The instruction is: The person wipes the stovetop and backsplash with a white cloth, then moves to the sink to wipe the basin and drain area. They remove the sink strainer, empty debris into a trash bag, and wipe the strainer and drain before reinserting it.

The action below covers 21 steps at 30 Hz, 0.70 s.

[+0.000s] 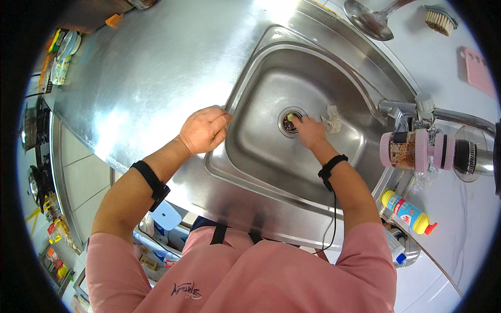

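My right hand [311,133] reaches down into the stainless steel sink [261,151]. Its fingers are pinched together at the drain [282,130], on a small green food scrap [290,118]; dark reddish scraps [288,125] lie beneath it in the drain opening. Beside this hand, on the sink's bottom, is a crumpled whitish piece of paper or cloth [332,119]. My left hand [204,129] rests by the sink's left rim with its fingers curled in, and nothing shows in them. Black bands circle both forearms.
The faucet [396,108] and a pink filter with beads [404,148] jut over the sink's right side. A yellow-capped bottle [409,211] lies at the right. A ladle [368,20], brush [441,21] and pink board [477,70] hang at the far right. Steel counter [156,68] spreads leftward.
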Available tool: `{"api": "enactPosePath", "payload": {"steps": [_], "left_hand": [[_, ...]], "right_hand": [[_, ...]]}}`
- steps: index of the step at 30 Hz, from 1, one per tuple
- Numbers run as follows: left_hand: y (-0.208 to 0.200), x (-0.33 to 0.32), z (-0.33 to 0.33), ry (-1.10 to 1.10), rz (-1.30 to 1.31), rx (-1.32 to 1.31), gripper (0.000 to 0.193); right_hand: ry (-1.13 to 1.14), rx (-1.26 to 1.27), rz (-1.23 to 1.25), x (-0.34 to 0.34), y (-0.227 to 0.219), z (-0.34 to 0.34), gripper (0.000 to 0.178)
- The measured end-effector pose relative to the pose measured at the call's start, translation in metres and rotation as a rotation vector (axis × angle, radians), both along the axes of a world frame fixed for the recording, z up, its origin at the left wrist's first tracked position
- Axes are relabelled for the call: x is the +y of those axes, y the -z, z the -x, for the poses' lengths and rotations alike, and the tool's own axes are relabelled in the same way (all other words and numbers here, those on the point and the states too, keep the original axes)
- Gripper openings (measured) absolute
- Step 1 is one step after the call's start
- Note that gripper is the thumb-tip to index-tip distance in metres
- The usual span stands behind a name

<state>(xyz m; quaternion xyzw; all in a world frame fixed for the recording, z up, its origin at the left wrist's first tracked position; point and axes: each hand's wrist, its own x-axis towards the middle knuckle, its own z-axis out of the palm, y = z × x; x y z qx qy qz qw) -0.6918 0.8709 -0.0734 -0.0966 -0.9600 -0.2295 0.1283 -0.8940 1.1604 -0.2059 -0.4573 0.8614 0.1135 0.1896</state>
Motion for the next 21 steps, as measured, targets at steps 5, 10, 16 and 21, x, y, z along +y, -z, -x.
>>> {"api": "enactPosePath", "payload": {"steps": [5,10,16,21], "left_hand": [[0.001,-0.001,-0.002,-0.009,-0.014,-0.045,0.025],[0.003,-0.001,-0.003,-0.017,-0.016,-0.044,0.025],[0.003,-0.001,-0.002,-0.013,-0.044,-0.001,0.024],[0.0,0.0,-0.001,-0.013,-0.078,0.005,0.021]], "right_hand": [[-0.136,-0.107,-0.279,-0.014,0.002,-0.004,0.028],[-0.127,-0.089,-0.174,-0.011,-0.003,0.002,0.021],[-0.087,-0.05,-0.06,-0.004,-0.024,0.003,0.027],[0.031,-0.016,0.037,0.012,-0.07,0.009,0.03]]}}
